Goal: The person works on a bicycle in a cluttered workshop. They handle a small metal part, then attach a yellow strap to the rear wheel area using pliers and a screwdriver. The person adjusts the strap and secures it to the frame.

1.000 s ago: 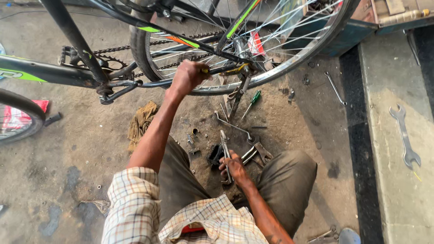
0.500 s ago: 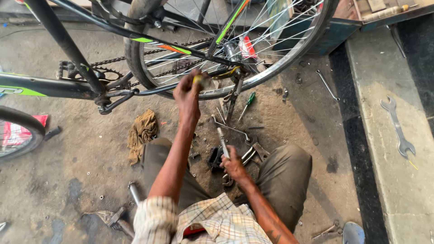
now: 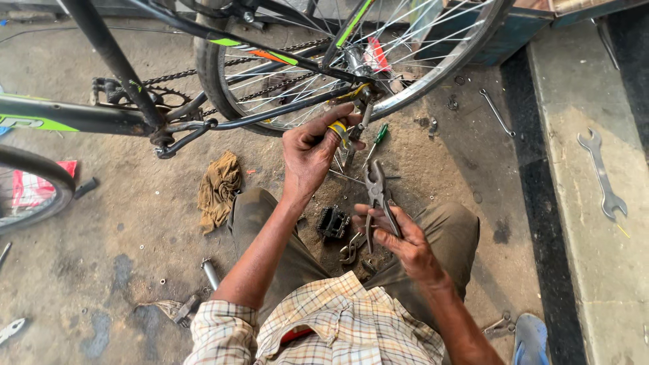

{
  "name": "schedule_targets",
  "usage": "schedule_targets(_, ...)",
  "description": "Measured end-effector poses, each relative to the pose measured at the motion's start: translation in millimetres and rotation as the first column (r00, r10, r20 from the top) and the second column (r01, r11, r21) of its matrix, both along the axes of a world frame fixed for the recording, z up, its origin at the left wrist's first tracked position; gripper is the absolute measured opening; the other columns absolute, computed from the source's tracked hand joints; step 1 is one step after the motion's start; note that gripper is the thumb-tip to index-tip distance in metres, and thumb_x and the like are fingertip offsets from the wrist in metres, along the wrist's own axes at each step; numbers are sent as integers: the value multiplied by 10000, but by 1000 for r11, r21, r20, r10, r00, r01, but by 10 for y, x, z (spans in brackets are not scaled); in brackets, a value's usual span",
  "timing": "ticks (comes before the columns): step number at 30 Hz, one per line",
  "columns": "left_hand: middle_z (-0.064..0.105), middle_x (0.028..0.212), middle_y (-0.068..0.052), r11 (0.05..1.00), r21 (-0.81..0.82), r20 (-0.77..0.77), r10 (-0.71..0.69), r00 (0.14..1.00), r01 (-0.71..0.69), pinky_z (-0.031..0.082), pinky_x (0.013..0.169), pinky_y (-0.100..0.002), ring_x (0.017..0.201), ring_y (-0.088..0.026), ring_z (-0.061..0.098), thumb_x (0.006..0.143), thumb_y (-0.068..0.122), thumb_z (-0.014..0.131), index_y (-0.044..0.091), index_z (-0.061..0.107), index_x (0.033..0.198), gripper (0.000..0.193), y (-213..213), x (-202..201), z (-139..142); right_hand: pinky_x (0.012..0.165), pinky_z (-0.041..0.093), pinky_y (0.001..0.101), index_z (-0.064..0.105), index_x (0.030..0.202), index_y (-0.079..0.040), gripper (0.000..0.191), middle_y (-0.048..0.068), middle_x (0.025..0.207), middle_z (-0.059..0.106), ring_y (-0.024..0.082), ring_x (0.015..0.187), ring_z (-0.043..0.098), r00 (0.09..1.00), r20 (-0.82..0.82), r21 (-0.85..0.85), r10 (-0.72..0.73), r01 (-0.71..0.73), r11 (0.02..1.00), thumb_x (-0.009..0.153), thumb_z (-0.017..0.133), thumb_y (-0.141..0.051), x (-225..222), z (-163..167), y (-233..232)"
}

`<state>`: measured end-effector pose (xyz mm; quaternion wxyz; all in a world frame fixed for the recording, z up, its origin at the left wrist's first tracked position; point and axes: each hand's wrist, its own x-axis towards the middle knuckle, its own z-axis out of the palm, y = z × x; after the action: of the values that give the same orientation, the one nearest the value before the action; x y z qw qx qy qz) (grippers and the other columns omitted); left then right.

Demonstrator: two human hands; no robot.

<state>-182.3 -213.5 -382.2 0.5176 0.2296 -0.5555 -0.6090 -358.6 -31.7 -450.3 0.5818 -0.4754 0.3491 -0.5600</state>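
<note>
The left hand (image 3: 307,152) reaches forward, arm extended, pinching a yellow-handled tool (image 3: 340,130) just below the rear wheel (image 3: 433,71). The right hand (image 3: 399,236), nearer the body, grips pliers (image 3: 376,189) pointing toward that wheel

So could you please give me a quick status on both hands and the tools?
Left hand fingers pinching a small yellow-handled tool near the rear wheel. Right hand gripping pliers, jaws up. Nothing between them.

Wheel (image 3: 433,74), chainstay (image 3: 270,115) block forward reach; floor leftward seemingly open.
</note>
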Motion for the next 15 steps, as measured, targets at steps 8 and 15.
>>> schedule_targets(8,821,1046,-70,977,-215,378,83,922,0,565,678,-248,779,-60,666,916,-65,624,31,729,1262,375,-10,-104,233,1129,556,438,512,1419,-12,343,230,1512,564,320,1349,636,988,-124,-25,96,-100,995,1091,480,-110,-130,515,-40)
schedule_targets(15,814,1041,-64,959,-258,481,23,876,117,596,636,-251,668,-78,720,866,-75,642,49,729,1250,412,15,-245,239,985,609,427,557,1286,-6,272,220,1358,644,291,1164,698,997,-71,128,36,-26,991,1053,552,-146,-240,451,-10)
